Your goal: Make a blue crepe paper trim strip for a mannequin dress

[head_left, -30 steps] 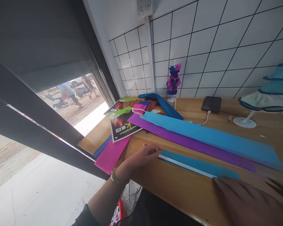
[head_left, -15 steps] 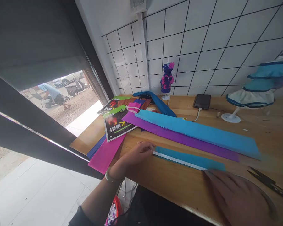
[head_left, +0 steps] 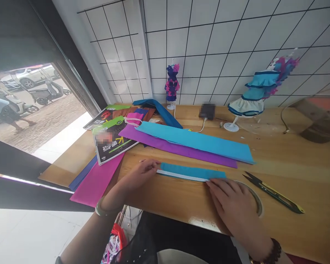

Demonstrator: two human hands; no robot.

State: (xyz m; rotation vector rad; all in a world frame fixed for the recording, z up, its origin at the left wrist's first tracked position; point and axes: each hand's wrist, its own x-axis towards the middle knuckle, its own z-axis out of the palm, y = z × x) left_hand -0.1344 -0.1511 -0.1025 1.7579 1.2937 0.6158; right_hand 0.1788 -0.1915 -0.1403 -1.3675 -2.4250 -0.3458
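Observation:
A narrow teal strip of paper or cloth (head_left: 191, 170) lies on the wooden table with white tape (head_left: 183, 175) running along its near edge. At the strip's left end, my left hand (head_left: 143, 174) is closed, thumb and finger pinching the tape's end. My right hand (head_left: 233, 205) rests at the right end, its fingertips together on the tape. A pale curved rim (head_left: 260, 205), seemingly a tape roll, shows from behind that hand; most of it is hidden. Thread snips (head_left: 273, 192) with a black and yellow body lie to the right.
Light blue (head_left: 198, 141) and purple strips (head_left: 181, 154) lie behind the teal one. Magazines (head_left: 114, 141) and a pink sheet (head_left: 96, 181) are at the left. Two small dress stands, one with a dark blue and pink dress (head_left: 172, 82), the other with ruffles (head_left: 246, 106), stand by the tiled wall.
The view has turned right and shifted, so the table things appear further left. The snips now show whole. Both hands stay at the ends of the teal strip.

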